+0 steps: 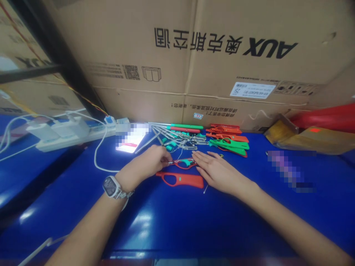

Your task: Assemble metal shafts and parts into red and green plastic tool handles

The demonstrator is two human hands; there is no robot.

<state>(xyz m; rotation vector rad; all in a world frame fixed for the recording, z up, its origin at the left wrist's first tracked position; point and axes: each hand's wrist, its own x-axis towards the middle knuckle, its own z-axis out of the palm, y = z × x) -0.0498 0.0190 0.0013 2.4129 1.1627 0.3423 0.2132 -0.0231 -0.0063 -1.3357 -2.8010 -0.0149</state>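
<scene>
An open red lighter casing (178,163) with a teal trigger (187,162) in it lies on the blue table. My left hand (155,160) pinches a thin metal part at the casing's left end. Flat over the casing's right end, my right hand (213,170) has its fingers stretched out; whether anything is under them is hidden. Just nearer to me is a red casing half (190,180), lying on its own. Beyond both hands is a pile of metal rods (166,133), teal triggers and small clear parts. Green casings (230,146) and orange-red casings (226,129) are stacked to its right.
A lit phone (134,139) lies behind my left hand. Left of it, a white power strip (74,138) with plugs and cables rests on the blue table (155,225). A large cardboard box (133,40) stands behind. A blurred purple object and a yellowish container (318,140) are at right.
</scene>
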